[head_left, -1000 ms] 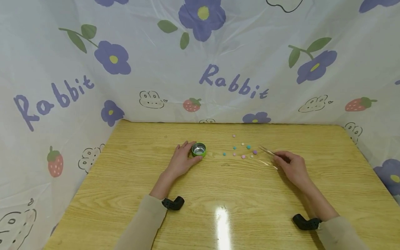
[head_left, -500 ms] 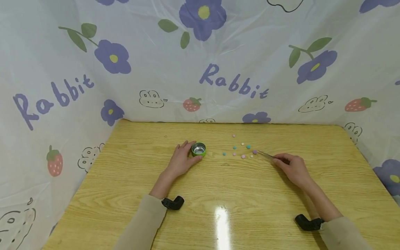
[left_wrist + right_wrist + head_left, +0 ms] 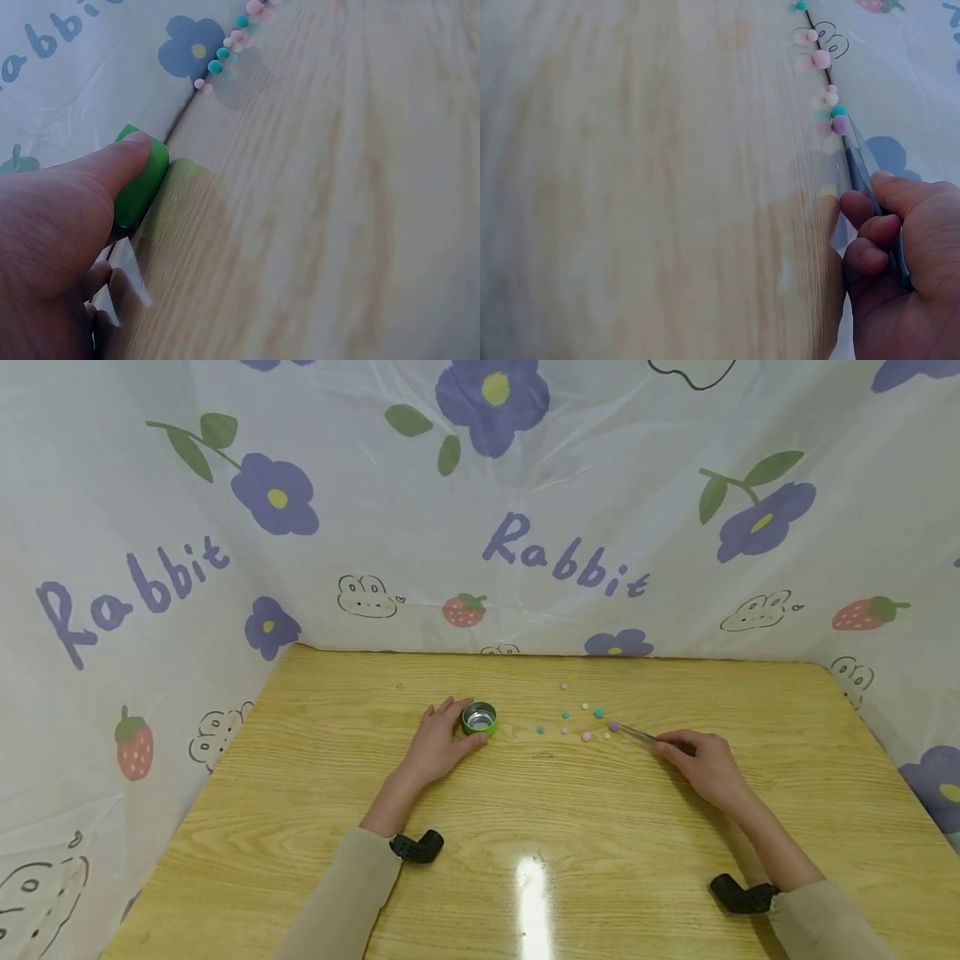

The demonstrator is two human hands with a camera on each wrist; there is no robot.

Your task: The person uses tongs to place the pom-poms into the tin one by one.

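In the head view my left hand [image 3: 435, 748] grips a small round green tin [image 3: 480, 734] with a silvery inside, thumb on its near side and fingers at its far side. The left wrist view shows the thumb pressed on the green wall [image 3: 141, 186]. My right hand [image 3: 703, 767] pinches metal tweezers [image 3: 639, 734] between thumb and fingers. Their tips are at a purple bead [image 3: 613, 727] at the right end of a loose group. In the right wrist view the tweezers [image 3: 862, 161] reach the purple bead [image 3: 841, 125]; whether they clasp it I cannot tell.
Several small beads lie scattered between tin and tweezers: a blue bead [image 3: 598, 714], a pink bead [image 3: 587, 737], a white bead [image 3: 585, 706] and others. The wooden table [image 3: 450, 877] meets a flower-printed cloth [image 3: 360, 527] at its back edge.
The tweezers' tips have moved down and slightly left from above the table to the purple bead, and their arms have drawn closer together. My left hand and the tin have stayed in place.
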